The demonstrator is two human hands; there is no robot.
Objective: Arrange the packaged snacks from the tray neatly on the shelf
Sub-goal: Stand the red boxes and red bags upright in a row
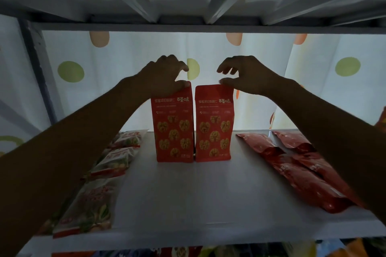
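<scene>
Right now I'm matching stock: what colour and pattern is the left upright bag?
Left upright bag: red with yellow walnut pictures; best in head view.

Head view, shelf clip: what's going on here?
A person is standing two red walnut bags upright, side by side, in the middle of the shelf. The left hand grips the top of the left bag. The right hand has its thumb on the top edge of the right bag, fingers lifted above it. Pale packets lie flat along the shelf's left side, dark red packets on its right.
</scene>
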